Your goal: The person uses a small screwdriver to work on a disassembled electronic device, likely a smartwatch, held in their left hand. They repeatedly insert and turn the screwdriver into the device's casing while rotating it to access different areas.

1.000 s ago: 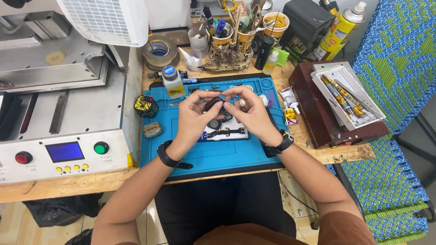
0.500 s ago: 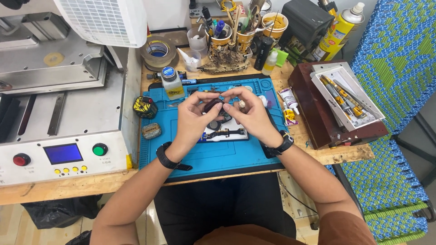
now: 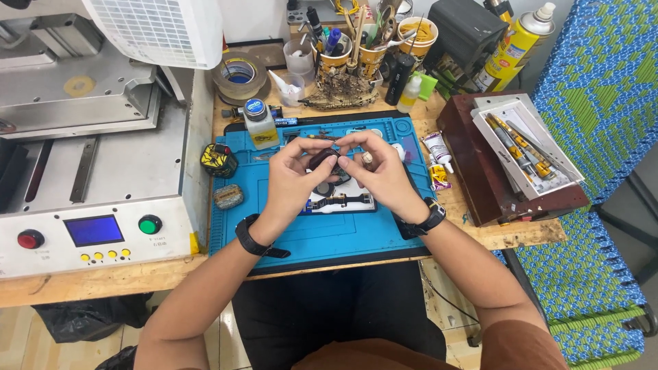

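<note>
A big grey machine (image 3: 89, 157) sits on the left side of the wooden bench (image 3: 103, 281). It has a blue screen, a red button and a green button on its front. A white slatted box (image 3: 161, 27) hangs over its top corner.

In the middle of the bench lies a blue work mat (image 3: 343, 233). To the right of the mat is a dark red box (image 3: 480, 178) with a grey tray of tools (image 3: 524, 147) on top. A chair with blue and green weave (image 3: 596, 96) stands further right.

At the back of the bench are cups full of pens and tools (image 3: 363, 48), a roll of tape (image 3: 238, 74) and a yellow spray can (image 3: 517, 44). A small bottle with a blue cap (image 3: 259, 123) stands on the top edge of the mat.

The person's two hands meet above the middle of the mat. Both wrists wear black watches. The left hand (image 3: 291, 181) and the right hand (image 3: 380, 175) pinch a small dark part (image 3: 322, 159) between their fingertips. The part is held up in the air, just above a black tray of little pieces (image 3: 343, 202) that lies on the mat. Both hands grip the part from each side, fingers bent tight on it.

A small yellow and black thing (image 3: 218, 159) and a small grey block (image 3: 227, 196) sit at the left edge of the mat.
</note>
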